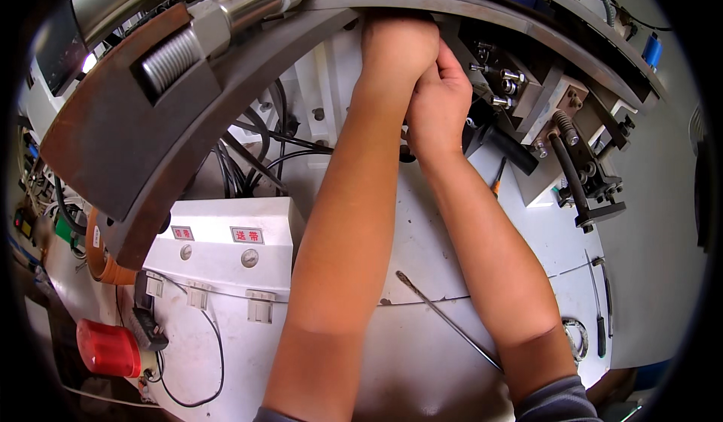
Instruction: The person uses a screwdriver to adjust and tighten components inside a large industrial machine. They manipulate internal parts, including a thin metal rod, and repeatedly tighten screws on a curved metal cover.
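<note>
At the far edge of the white machine top, under the dark curved steel arc, both hands are pushed in together. The left hand is curled, fingers tucked up beneath the arc's rim & hidden; what it has hold of can't be told. The right hand is pressed against the left wrist/palm, fingers bent & closed inward; whether anything is held there can't be told either. The part being worked on sits in the gap below the arc, just left of the bolted clamp block, & is covered by the hands.

Progress, as a judgement: work is mid-way. Something is being fitted or adjusted by feel, w/ no tool in either hand. A long thin rod is left lying on the top near the right forearm, an orange-handled screwdriver lies beside the right wrist, & a black-handled tool rests toward the right edge. None is touched.

What shows of the work area: grey-brown steel arc, w/ a threaded shaft & chrome fitting through its left end. Black cables run below it. A white control box w/ two small red labels sits at the left edge of the top, a red lamp below it.
</note>
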A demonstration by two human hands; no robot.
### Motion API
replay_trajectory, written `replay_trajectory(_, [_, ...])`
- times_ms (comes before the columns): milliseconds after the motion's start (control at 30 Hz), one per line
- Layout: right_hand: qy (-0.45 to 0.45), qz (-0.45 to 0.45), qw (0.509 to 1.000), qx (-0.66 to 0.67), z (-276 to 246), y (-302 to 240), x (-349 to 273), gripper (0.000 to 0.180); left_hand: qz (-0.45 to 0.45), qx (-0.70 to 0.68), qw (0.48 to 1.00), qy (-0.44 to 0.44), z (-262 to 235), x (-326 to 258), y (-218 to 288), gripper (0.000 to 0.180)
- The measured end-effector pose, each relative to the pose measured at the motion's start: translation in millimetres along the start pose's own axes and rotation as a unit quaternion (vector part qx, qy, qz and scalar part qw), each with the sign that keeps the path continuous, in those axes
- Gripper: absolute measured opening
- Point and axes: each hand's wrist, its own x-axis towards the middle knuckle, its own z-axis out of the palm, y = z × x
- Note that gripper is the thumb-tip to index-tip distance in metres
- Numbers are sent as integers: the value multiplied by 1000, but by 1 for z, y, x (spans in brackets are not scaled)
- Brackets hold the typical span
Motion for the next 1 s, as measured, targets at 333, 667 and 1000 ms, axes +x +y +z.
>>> replay_trajectory(333, [28,-50,998,-4,-6,12,8,31,1,6,999,-41,8,-2,8,25])
replay_trajectory(667, [-5,-28,1000,-5,-7,5,11,31,6,50,999,4,3,-5,9,22])
replay_trajectory(1000, [26,-34,999,17,2,10,4,34,14,56,998,-14,-1,-9,5,28])
